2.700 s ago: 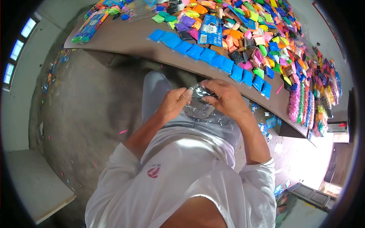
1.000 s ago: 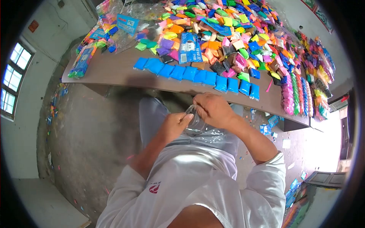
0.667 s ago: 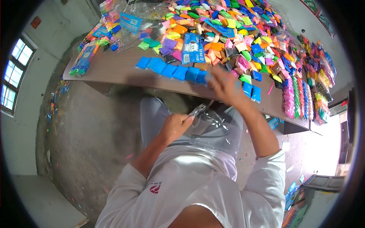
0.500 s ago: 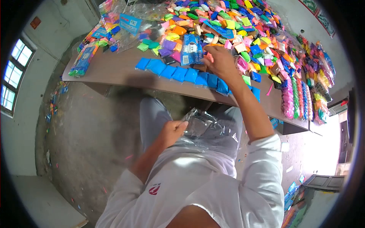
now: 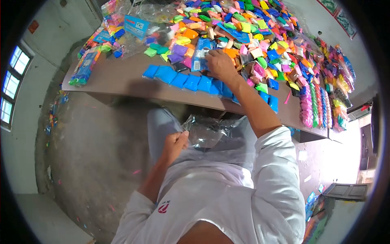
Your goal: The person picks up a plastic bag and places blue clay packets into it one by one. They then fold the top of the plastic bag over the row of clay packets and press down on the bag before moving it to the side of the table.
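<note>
My left hand (image 5: 176,144) is closed on the edge of a clear plastic bag (image 5: 206,132), which lies over my lap. Above the table's front part, my right hand (image 5: 220,64) touches the right side of a blue printed packet (image 5: 200,53); its fingers are bent, and their tips are partly hidden, so a grip is unclear. Just in front of that hand runs a row of bright blue packets (image 5: 178,80) along the table edge, partly covered by my right forearm.
A large heap of small colourful packets (image 5: 260,28) covers the back of the table (image 5: 118,77). Long bagged strips (image 5: 306,106) lie at the right edge. Filled clear bags (image 5: 86,67) and a blue card (image 5: 136,27) are at the left.
My right hand has moved left onto the blue printed packet. My left hand has shifted slightly left and down, with the clear bag still in it.
</note>
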Tool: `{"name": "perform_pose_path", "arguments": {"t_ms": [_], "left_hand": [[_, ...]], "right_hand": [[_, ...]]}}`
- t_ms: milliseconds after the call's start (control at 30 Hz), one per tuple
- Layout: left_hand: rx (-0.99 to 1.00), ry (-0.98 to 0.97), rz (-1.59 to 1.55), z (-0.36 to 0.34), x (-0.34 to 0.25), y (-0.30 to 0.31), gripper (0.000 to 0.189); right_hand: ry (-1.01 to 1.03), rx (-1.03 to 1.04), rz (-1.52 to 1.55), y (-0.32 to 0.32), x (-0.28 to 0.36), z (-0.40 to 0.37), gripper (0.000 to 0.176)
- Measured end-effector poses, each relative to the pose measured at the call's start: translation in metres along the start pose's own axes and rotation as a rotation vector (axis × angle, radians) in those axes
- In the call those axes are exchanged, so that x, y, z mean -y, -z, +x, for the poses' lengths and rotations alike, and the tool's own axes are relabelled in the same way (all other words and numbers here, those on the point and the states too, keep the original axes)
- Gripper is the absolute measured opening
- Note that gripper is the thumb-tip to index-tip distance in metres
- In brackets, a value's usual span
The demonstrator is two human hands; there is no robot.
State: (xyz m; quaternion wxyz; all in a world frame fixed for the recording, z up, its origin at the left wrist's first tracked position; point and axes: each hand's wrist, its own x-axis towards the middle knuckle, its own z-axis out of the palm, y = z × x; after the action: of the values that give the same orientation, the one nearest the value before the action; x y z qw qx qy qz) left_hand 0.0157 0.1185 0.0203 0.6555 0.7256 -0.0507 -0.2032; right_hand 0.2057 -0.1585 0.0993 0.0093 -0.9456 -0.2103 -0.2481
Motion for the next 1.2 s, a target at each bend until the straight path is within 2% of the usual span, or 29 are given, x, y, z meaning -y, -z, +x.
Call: {"name": "perform_pose_path", "arguments": {"t_ms": [133,200,333,400,433,467,500,567,600,633,667,733,800,867,900,967,1000,1033,1100,1167,1200], "left_hand": [[-0.004,0.028,0.032,-0.004,-0.011,-0.005,0.043],[0.016,0.009,0.022,-0.002,-0.007,-0.007,0.043],[0.031,-0.010,0.044,-0.003,-0.008,-0.008,0.043],[0.020,-0.007,0.029,-0.002,-0.005,-0.006,0.043],[0.011,0.002,0.008,-0.002,-0.003,-0.005,0.043],[0.011,0.010,0.010,-0.003,-0.001,-0.003,0.043],[-0.002,0.005,0.007,-0.003,0.001,-0.002,0.043],[-0.006,0.006,-0.001,-0.001,0.005,-0.002,0.044],[-0.011,-0.011,0.005,0.000,0.009,-0.001,0.044],[-0.013,-0.026,0.011,0.000,0.012,-0.001,0.045],[0.003,-0.015,0.006,0.000,0.012,-0.003,0.045],[-0.018,-0.009,0.026,-0.001,0.008,-0.008,0.045],[0.016,-0.036,0.037,0.000,0.012,-0.012,0.045],[0.059,-0.061,0.005,0.001,0.015,-0.017,0.044],[0.088,-0.092,0.050,-0.002,0.003,-0.022,0.043],[0.103,-0.096,0.111,-0.007,-0.004,-0.028,0.043],[0.114,-0.112,0.157,-0.006,-0.009,-0.029,0.043],[0.120,-0.122,0.172,-0.005,-0.012,-0.030,0.043],[0.103,-0.179,0.162,-0.006,-0.018,-0.029,0.043],[0.090,-0.179,0.114,0.002,-0.005,-0.020,0.042],[0.073,-0.169,0.055,0.005,-0.006,-0.018,0.041]], "right_hand": [[-0.090,-0.052,0.037,-0.002,0.000,-0.011,0.038],[-0.083,0.047,0.014,-0.005,-0.001,-0.011,0.037],[-0.051,0.091,-0.021,0.003,0.003,-0.005,0.030],[-0.287,-0.075,0.044,0.025,0.006,-0.002,0.020],[-0.305,-0.277,0.084,0.034,-0.004,-0.003,0.020],[-0.460,-0.397,0.194,0.045,-0.009,-0.017,0.027],[-0.568,-0.453,0.285,0.069,-0.013,-0.032,0.032],[-0.690,-0.576,0.485,0.132,-0.013,-0.080,0.024],[-0.609,-0.564,0.382,0.157,-0.025,-0.117,0.022],[-0.662,-0.519,0.384,0.183,-0.028,-0.156,0.019],[-0.777,-0.563,0.420,0.203,-0.028,-0.193,0.017],[-0.988,-0.388,0.313,0.246,-0.027,-0.276,0.019],[-1.170,-0.282,0.433,0.251,-0.038,-0.377,0.023],[-1.245,0.207,-0.357,0.266,-0.020,-0.418,0.024],[-1.381,0.109,-0.235,0.272,-0.001,-0.400,0.028],[-1.284,-0.346,0.249,0.233,-0.002,-0.416,0.038],[-1.287,-0.202,0.278,0.236,0.027,-0.368,0.043],[-1.276,-0.106,0.474,0.228,0.046,-0.339,0.049],[-1.107,0.040,0.828,0.186,0.055,-0.326,0.056],[-1.046,0.224,0.906,0.175,0.073,-0.287,0.040],[-1.054,0.218,0.907,0.168,0.072,-0.283,0.040]]}}
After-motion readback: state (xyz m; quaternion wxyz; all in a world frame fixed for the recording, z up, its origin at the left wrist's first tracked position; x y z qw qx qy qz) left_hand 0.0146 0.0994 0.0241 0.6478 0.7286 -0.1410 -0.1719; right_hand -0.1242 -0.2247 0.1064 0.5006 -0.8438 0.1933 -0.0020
